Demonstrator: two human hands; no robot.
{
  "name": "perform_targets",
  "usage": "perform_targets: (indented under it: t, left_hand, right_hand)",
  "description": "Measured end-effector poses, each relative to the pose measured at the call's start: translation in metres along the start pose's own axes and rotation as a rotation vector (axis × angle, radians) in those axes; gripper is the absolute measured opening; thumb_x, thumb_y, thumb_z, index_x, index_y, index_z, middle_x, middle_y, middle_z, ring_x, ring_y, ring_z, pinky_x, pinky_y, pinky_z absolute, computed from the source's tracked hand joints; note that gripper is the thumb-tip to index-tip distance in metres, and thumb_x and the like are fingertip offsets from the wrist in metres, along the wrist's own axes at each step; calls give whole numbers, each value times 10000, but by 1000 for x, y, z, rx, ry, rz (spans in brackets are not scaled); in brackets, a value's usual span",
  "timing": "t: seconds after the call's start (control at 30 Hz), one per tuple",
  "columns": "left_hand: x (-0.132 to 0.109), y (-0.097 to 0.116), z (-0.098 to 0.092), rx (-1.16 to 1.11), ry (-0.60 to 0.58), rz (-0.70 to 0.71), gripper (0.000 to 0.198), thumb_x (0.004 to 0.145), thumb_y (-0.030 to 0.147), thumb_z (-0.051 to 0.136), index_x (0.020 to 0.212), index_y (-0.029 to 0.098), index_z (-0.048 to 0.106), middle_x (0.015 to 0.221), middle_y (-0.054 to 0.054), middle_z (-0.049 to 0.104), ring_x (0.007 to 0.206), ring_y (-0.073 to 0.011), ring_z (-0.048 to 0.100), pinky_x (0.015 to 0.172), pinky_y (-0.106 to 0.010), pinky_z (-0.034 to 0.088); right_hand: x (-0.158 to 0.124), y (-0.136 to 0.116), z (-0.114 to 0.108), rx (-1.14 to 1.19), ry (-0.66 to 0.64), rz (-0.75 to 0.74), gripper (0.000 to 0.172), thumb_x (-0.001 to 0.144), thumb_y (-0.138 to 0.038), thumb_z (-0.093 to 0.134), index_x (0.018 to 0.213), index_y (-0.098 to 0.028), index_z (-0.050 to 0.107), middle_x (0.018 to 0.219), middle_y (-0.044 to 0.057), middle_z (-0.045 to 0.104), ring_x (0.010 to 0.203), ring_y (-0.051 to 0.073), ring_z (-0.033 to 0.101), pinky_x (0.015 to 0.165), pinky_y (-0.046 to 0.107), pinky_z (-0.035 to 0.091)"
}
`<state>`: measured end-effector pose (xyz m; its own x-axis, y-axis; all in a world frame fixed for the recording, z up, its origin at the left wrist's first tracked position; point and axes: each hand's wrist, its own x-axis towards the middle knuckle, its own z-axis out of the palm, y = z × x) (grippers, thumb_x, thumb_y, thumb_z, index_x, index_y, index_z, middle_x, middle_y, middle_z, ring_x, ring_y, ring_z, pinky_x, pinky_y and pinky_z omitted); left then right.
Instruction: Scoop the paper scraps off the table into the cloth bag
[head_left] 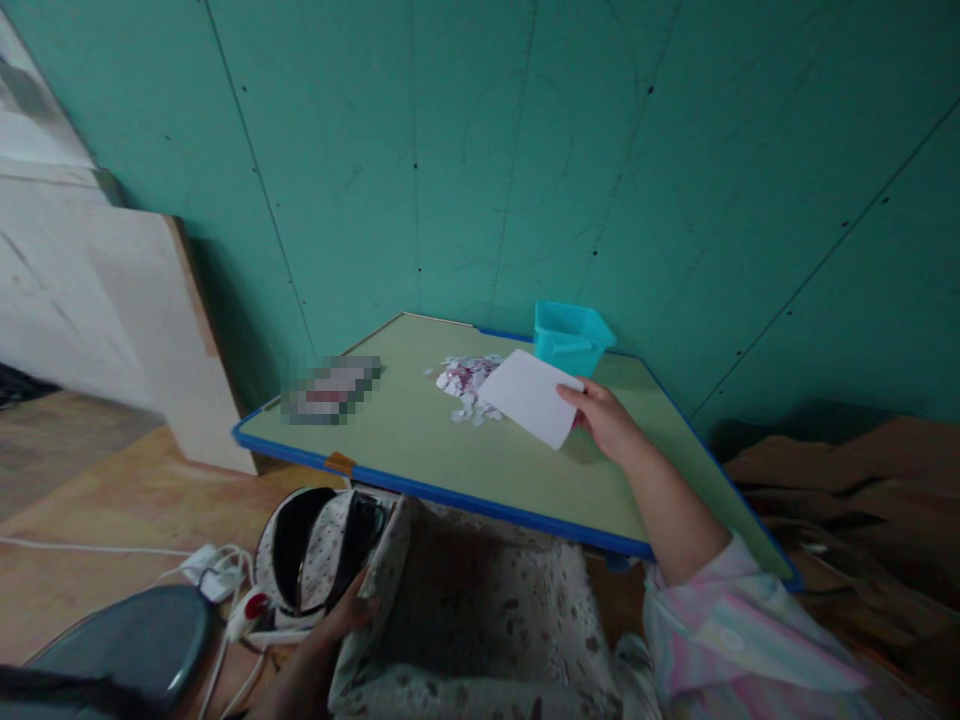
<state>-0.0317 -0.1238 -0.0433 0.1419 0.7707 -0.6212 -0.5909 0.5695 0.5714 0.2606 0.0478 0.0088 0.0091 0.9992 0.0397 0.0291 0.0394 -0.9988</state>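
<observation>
White paper sheet [525, 395], probably light, bendable and easily creased, best taken by an edge: the right hand [576, 400] pinches its right side above the tabletop [442, 462], towards the right edge. The left hand's [351, 608] grip is unclear.

white card [529, 395]: tilted | paper scraps [465, 378]: heaped near card | patterned bin [480, 692]: open
</observation>
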Motion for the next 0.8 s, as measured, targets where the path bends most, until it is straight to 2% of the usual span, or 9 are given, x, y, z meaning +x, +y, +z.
perform_targets:
  t: [0.1, 0.27, 0.37, 0.53, 0.7, 0.8]
  left_hand:
    - [0, 0, 0, 34, -10, 4, 615, 688, 167, 561, 1270, 119, 367, 707, -45, 751, 874, -306, 632, 771, -400, 486]
    - [-2, -3, -3, 18, -4, -48, 575, 711, 176, 514, 1268, 192, 372, 782, -53, 748, 803, -311, 655, 762, -441, 477]
    - [-2, -5, -5, 9, -40, -36, 557, 731, 173, 496, 1269, 141, 356, 744, -71, 748, 826, -320, 647, 781, -461, 464]
    - [-2, -5, -5, -4, -32, -19, 545, 716, 137, 508, 1246, 142, 383, 725, -54, 750, 884, -318, 628, 811, -466, 454]
    - [0, -6, -6, 106, 21, -8, 474, 726, 144, 520, 1195, 127, 453, 612, -32, 742, 783, -313, 659, 788, -452, 477]
    - [-4, -5, -2, 156, 49, 30, 505, 693, 73, 553, 1186, 111, 454, 573, -4, 735, 743, -296, 668, 797, -424, 478]
  right_hand:
    - [6, 1, -7, 40, 127, -54, 254, 597, -326, 627, 795, -187, 548, 649, -46, 578, 554, 89, 509, 505, 205, 368]
    - [4, 3, -9, -4, 139, -60, 195, 595, -309, 589, 728, -184, 522, 556, -59, 528, 486, 90, 468, 462, 207, 322]
    - [3, 4, -7, -26, 146, -49, 183, 590, -309, 570, 704, -188, 494, 533, -65, 502, 458, 87, 444, 438, 205, 298]
    - [3, -2, -11, -34, 184, -61, 175, 566, -297, 564, 671, -188, 477, 504, -65, 465, 438, 85, 414, 417, 208, 271]
    - [0, -11, -22, 55, 288, -107, 129, 555, -258, 526, 628, -193, 442, 500, -62, 448, 447, 91, 422, 421, 216, 282]
    - [0, -9, -21, -3, 247, -106, 136, 554, -265, 531, 604, -193, 427, 480, -68, 425, 425, 84, 399, 404, 214, 256]
